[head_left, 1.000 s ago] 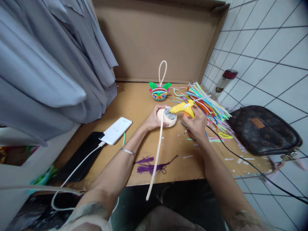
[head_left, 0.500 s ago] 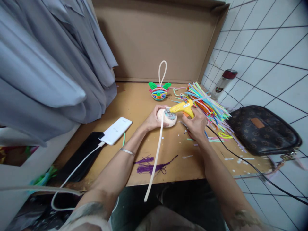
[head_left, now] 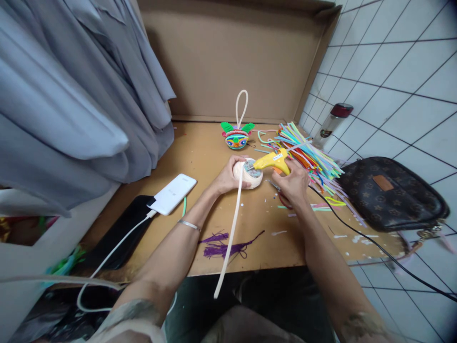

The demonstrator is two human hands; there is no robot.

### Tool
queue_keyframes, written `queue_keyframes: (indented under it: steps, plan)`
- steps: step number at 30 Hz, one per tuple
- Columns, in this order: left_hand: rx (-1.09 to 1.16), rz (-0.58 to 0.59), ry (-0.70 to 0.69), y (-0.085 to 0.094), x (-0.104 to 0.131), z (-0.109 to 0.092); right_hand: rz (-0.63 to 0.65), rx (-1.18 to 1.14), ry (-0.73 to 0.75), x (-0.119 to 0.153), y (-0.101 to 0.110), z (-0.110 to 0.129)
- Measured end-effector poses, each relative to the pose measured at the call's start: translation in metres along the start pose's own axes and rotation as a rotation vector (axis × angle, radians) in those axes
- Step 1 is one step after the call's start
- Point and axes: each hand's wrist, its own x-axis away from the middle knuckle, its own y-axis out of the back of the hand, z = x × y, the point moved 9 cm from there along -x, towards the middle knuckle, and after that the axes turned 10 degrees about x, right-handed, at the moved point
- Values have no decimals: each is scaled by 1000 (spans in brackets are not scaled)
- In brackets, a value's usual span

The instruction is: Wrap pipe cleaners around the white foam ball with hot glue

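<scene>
My left hand [head_left: 228, 174] is closed around a round cream-coloured ball [head_left: 253, 183], wound with strip and showing a greyish patch on its upper side. A long cream pipe cleaner [head_left: 233, 221] hangs from the ball toward the table's front edge. My right hand [head_left: 293, 183] grips a yellow hot glue gun [head_left: 273, 159], whose nozzle points left at the greyish patch; whether it touches I cannot tell. Behind the ball sits a colourful lion-head ornament [head_left: 237, 139] with green ears and a tall cream loop.
Several coloured pipe cleaners [head_left: 310, 155] lie in a heap at right, beside a brown handbag [head_left: 391, 193] and a red-capped bottle [head_left: 332, 126]. Purple tassels [head_left: 228, 248] lie in front. A white power bank [head_left: 174, 194] with cable is at left. A black cord [head_left: 346, 221] trails right.
The glue gun and my right hand have shifted slightly right and down, so the nozzle sits lower over the greyish patch. My left hand and the ball stay nearly still.
</scene>
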Motion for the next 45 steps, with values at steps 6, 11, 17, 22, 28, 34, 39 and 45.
queue_keyframes:
  steps: [6,11,17,22,28,34,39,45]
  plan:
    - [-7,-18,3,1,0,0,-9,3,16,0,0,0]
    - [-18,-24,15,1,0,-1,-30,-8,33,1,-2,1]
    - [-12,-18,19,1,0,0,-40,9,33,3,-2,3]
    - [-12,-8,3,1,0,2,-44,-2,17,5,-2,4]
    - [-13,-4,-9,1,-1,1,-53,-3,1,5,-2,2]
    - [-2,1,-12,0,-1,0,-36,18,-8,5,-3,2]
    - [-21,1,0,1,0,2,-36,40,-1,3,-1,3]
    - [-11,-3,3,0,0,0,-41,61,25,1,4,1]
